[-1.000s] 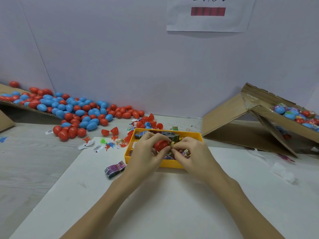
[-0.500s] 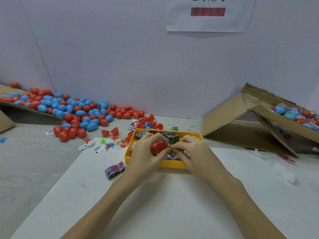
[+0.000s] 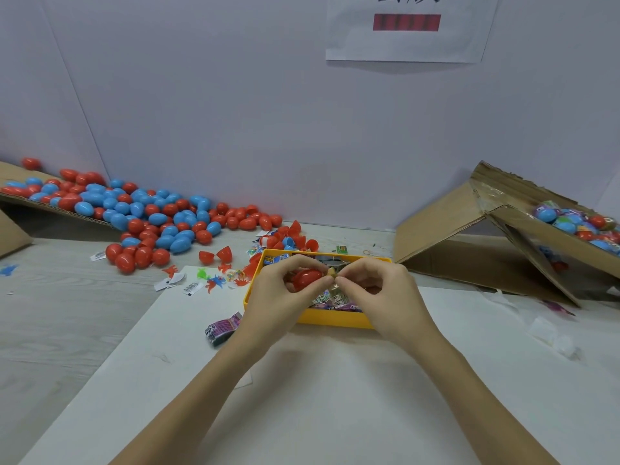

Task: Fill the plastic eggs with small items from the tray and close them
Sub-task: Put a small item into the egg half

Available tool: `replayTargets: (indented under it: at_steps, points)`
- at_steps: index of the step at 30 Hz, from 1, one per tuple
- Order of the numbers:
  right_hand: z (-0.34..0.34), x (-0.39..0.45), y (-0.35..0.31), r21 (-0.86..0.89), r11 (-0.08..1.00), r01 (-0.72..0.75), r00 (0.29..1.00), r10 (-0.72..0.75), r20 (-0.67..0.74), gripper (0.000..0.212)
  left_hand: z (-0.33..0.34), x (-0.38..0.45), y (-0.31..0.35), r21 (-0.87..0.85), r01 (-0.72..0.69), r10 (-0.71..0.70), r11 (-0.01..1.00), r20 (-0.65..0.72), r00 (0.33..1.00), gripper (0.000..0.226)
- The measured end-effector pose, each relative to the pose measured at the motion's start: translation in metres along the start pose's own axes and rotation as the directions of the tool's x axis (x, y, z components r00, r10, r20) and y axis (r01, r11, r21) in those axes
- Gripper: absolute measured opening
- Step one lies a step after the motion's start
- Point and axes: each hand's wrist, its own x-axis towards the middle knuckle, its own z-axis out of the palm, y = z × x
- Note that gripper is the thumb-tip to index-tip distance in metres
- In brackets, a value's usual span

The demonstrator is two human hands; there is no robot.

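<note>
At the centre of the frame a red plastic egg [image 3: 306, 278] sits in the curled fingers of the left hand [image 3: 281, 298], held just above the yellow tray [image 3: 332, 318]. The right hand [image 3: 379, 293] meets it from the right, its thumb and forefinger pinching a small tan item [image 3: 331, 272] at the egg's right end (whether the item is inside the shell yet cannot be told). Both hands cover much of the tray, so only some wrapped packets in it show between and below them. Left of the tray a dark purple packet [image 3: 222, 328] lies on the white sheet [image 3: 302, 397] that covers the table [image 3: 50, 330]. Small plastic figures and paper scraps [image 3: 214, 280] lie beyond it. At the left, a heap of red and blue eggs [image 3: 151, 219] spills off a cardboard ramp [image 3: 13, 176]. At the right of the frame a cardboard box [image 3: 469, 229] holds more coloured eggs.
</note>
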Motion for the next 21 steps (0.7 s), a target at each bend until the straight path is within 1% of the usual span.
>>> replayTargets:
  at_steps: [3,5,7,9,11,13,16,18,21]
  points:
    - [-0.003,0.003,0.004,0.050,0.996,-0.077,0.994,0.081,-0.075,0.008,0.000,0.001,0.004,-0.131,0.064,-0.060,0.989,0.033,0.998,0.030]
    - [-0.004,0.005,0.007,0.049,0.993,-0.103,0.989,0.108,-0.103,0.012,0.000,0.000,0.005,-0.133,0.061,-0.053,0.989,0.061,0.997,0.038]
    - [-0.006,0.004,0.010,0.011,0.996,-0.094,0.989,0.094,-0.115,0.014,0.001,-0.001,0.006,-0.092,0.060,-0.054,0.994,0.073,0.996,0.042]
    - [-0.007,0.003,0.011,-0.071,0.996,-0.047,0.992,0.038,-0.121,0.016,0.003,-0.001,0.005,-0.016,0.055,-0.054,0.998,0.069,0.996,0.042]
    - [-0.007,0.002,0.014,-0.165,0.986,0.008,0.995,-0.025,-0.099,0.014,0.003,-0.001,0.003,0.053,0.044,-0.047,0.998,0.061,0.997,0.042]
    - [-0.006,0.002,0.015,-0.212,0.976,0.039,0.995,-0.057,-0.078,0.009,0.003,-0.001,0.001,0.104,0.031,-0.038,0.994,0.066,0.997,0.041]
    - [-0.005,0.001,0.014,-0.167,0.984,0.062,0.995,-0.075,-0.072,0.007,0.004,-0.002,-0.001,0.145,0.003,-0.015,0.989,0.079,0.997,0.038]
    - [-0.004,0.000,0.012,-0.085,0.994,0.069,0.996,-0.074,-0.052,0.006,0.005,-0.002,-0.001,0.153,-0.004,-0.008,0.988,0.081,0.997,0.036]
    - [-0.002,0.000,0.008,0.051,0.998,0.040,0.999,-0.040,0.002,0.006,0.004,-0.002,-0.002,0.173,-0.010,-0.002,0.985,0.070,0.998,0.033]
